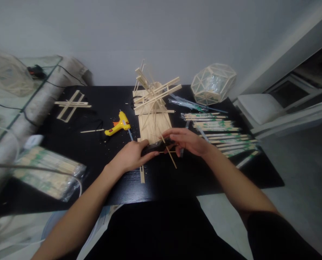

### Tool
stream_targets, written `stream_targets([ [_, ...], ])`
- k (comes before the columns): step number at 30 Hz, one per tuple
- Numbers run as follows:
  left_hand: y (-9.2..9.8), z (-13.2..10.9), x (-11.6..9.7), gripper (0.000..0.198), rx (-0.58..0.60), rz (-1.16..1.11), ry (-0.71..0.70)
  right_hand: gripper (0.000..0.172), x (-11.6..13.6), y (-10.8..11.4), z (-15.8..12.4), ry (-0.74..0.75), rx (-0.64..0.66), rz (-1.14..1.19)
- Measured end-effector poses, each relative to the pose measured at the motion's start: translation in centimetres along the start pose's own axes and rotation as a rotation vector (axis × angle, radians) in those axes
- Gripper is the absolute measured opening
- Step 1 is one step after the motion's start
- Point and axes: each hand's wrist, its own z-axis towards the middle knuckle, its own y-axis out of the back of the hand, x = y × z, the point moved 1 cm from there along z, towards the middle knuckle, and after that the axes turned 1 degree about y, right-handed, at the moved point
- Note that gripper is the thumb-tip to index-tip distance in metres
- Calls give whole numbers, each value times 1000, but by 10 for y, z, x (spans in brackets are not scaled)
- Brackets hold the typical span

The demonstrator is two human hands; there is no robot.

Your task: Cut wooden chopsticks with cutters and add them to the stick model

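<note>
My left hand (132,156) is closed around a dark tool (155,146) held low over the black table (76,151). My right hand (186,141) is curled at the tool's other end and pinches a thin wooden stick (169,153) that slants down toward the table's front. Just behind both hands lies a flat mat of wooden sticks (154,126), and a tangled stick structure (154,94) rises from its far end. A pair of loose sticks (142,174) lies below my left hand.
A yellow glue gun (119,125) lies left of the mat. Wrapped chopsticks (223,135) are spread at the right, a geodesic stick ball (213,83) stands at the back right, a crossed stick frame (72,104) at the back left, and a bagged stick bundle (51,172) at the front left.
</note>
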Motion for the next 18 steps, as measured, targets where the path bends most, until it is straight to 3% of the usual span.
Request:
stream_targets([
  [6, -4, -1, -3, 50, 6, 115, -22, 23, 1, -13, 3, -31, -91, -101],
  [18, -5, 0, -4, 58, 4, 266, 16, 20, -1, -13, 4, -95, -151, -98],
])
